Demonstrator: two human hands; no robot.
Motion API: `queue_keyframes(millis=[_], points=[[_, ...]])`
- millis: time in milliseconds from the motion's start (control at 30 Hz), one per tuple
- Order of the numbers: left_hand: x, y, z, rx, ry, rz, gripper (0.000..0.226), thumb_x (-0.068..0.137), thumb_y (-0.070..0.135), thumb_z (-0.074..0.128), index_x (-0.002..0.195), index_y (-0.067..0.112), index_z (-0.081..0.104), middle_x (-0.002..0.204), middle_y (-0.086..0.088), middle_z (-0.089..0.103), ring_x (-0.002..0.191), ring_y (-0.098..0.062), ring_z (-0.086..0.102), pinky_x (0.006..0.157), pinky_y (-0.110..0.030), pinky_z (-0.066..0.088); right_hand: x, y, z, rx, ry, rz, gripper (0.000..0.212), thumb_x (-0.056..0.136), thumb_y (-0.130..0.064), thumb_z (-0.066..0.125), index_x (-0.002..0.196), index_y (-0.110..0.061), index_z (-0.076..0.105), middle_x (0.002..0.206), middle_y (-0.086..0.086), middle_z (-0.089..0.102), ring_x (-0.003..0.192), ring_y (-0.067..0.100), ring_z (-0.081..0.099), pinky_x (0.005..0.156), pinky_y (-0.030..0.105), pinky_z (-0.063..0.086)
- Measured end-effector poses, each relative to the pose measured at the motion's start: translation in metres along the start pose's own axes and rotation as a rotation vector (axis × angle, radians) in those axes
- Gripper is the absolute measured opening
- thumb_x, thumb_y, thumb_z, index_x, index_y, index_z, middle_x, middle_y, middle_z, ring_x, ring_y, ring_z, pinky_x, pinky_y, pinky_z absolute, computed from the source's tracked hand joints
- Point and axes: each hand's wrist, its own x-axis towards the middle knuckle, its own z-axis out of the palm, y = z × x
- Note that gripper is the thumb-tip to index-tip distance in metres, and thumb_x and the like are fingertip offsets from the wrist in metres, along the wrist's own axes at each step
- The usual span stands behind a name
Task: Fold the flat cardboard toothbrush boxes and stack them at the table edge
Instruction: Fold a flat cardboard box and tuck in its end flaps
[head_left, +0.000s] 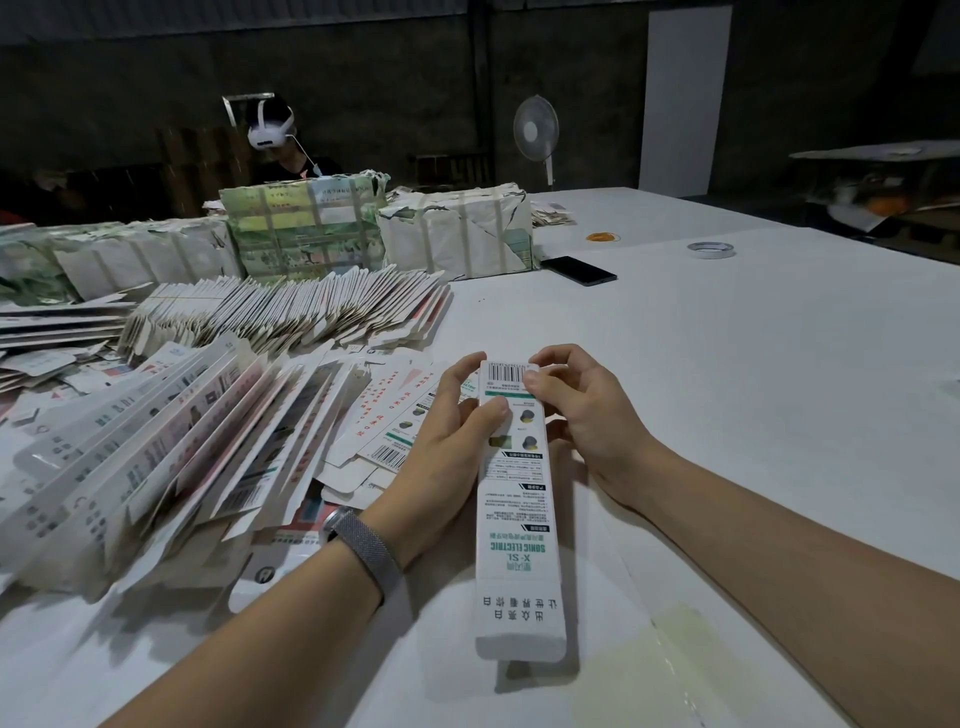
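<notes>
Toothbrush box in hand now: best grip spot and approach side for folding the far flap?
Probably the far end by the barcode, pinched across the narrow width from both long edges. The toothbrush box is long and slim, lying lengthwise away from the person, so side pinches steady it. The left hand and right hand already hold it there, each from its own side, leaving the near end free.
</notes>
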Motion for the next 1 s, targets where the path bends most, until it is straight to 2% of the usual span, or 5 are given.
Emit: queue_keyframes(millis=[167,433,667,833,1000], points=[[0.0019,-0.0016,-0.0027,-0.016,-0.021,0.009,0.037,0.104,0.010,0.050,0.130,0.036,0.046,0.096,-0.009,0.074,0.076,-0.021,0.072,0.061,-0.030,0.057,-0.0001,-0.0011,-0.0005,-0.014,0.004,0.004,0.007,0.097,-0.016,0.063,0.093,-0.020,0.059,0.083,0.004,0.073,0.070,0.019,0.067,0.059,0.032,0.049],[0.0012,-0.0016,-0.0043,0.000,-0.013,0.014,0.035,0.103,0.011,0.052,0.129,0.033,0.046,0.092,-0.006,0.075,0.075,-0.021,0.072,0.060,-0.030,0.057,0.0007,-0.0007,-0.0020,-0.030,-0.010,-0.005,0.010,0.096,-0.016,0.064,0.091,-0.022,0.059,0.088,0.010,0.071,0.073,0.026,0.067,0.066,0.040,0.048],[0.0010,-0.0021,-0.0039,0.011,-0.017,0.012,0.035,0.103,0.010,0.052,0.130,0.033,0.047,0.096,-0.010,0.075,0.076,-0.022,0.072,0.062,-0.031,0.057,0.0002,-0.0018,-0.0022,-0.027,-0.003,0.014,0.010,0.096,-0.014,0.064,0.090,-0.018,0.057,0.083,0.007,0.072,0.068,0.022,0.067,0.057,0.032,0.049],[0.0036,-0.0040,-0.0039,0.022,-0.016,0.018,0.037,0.103,0.015,0.056,0.132,0.035,0.045,0.097,-0.009,0.076,0.079,-0.023,0.073,0.064,-0.032,0.058,-0.0013,-0.0007,0.0013,-0.074,0.032,0.003,0.007,0.097,-0.020,0.063,0.093,-0.020,0.058,0.093,0.016,0.070,0.073,0.026,0.069,0.065,0.042,0.052],[0.0020,-0.0052,-0.0024,0.060,-0.037,0.010,0.047,0.085,0.030,0.061,0.130,0.036,0.047,0.103,-0.011,0.076,0.082,-0.025,0.074,0.068,-0.034,0.058,-0.0012,-0.0038,-0.0019,0.030,0.066,0.076,0.012,0.094,-0.009,0.066,0.085,-0.013,0.058,0.085,0.006,0.063,0.063,0.021,0.066,0.048,0.026,0.049]])
